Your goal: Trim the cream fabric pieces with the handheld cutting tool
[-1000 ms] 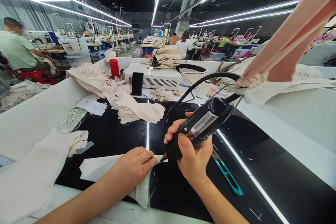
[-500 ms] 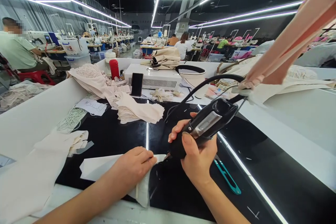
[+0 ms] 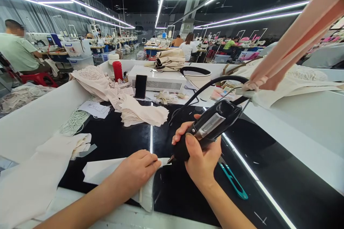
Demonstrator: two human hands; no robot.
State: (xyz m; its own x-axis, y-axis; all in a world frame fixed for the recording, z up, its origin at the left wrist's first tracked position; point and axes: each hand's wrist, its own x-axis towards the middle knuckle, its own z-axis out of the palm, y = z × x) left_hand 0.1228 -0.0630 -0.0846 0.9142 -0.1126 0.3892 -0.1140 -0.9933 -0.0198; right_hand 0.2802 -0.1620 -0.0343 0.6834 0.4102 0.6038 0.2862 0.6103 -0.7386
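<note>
My right hand (image 3: 200, 154) is wrapped around a black corded hand tool (image 3: 208, 125) with a silver panel. Its thin tip points down and left, at the edge of a white fabric piece (image 3: 100, 170) on the black board. My left hand (image 3: 141, 166) rests on this piece, fingers together and curled at its edge, close to the tool's tip. The thumb is hidden. Below the left hand, a pale translucent strip (image 3: 147, 196) runs toward the board's near edge. Teal thread snips (image 3: 233, 180) lie to the right, partly behind my right wrist.
A stack of cream fabric pieces (image 3: 143, 112) lies behind my hands, near a phone (image 3: 140, 86). At the left are more cloth (image 3: 34, 182) and green cord (image 3: 75, 121). A vented white box (image 3: 157, 83) stands at the back. Pink cloth (image 3: 287, 39) hangs down to the tool's cable.
My right hand and the tool have shifted very slightly left. The left hand stays on the white fabric piece.
</note>
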